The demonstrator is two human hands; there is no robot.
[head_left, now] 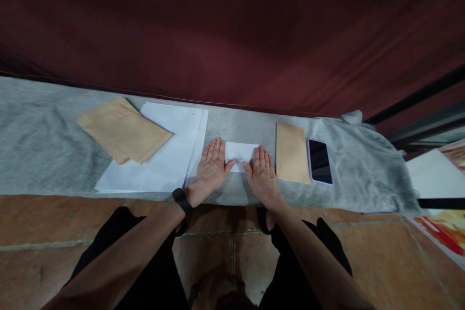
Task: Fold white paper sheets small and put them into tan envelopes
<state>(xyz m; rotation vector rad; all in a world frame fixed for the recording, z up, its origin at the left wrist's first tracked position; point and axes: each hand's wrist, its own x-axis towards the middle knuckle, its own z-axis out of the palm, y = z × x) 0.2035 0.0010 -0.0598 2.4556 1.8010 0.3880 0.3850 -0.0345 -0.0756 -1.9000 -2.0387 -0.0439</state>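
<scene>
A small folded sheet of white paper (241, 150) lies on the grey cloth between my hands. My left hand (212, 168) rests flat on its left end, fingers stretched out and thumb pointing inward. On the right end lies my right hand (262, 172), also flat, its fingers slightly spread. Both palms press from above, and neither hand grips anything. To the right of my right hand is a brown envelope (291, 153). Left of my left hand lie several larger white sheets (174, 155), with brown envelopes (125, 128) overlapping on top of them.
A phone (320, 161) in a lilac case lies beside the single envelope. Grey cloth (39, 140) covers the long narrow surface. Behind it hangs a dark red fabric (232, 58). Dark bars (421, 94) and printed sheets (443, 232) are at the right, above a tiled floor (214, 256).
</scene>
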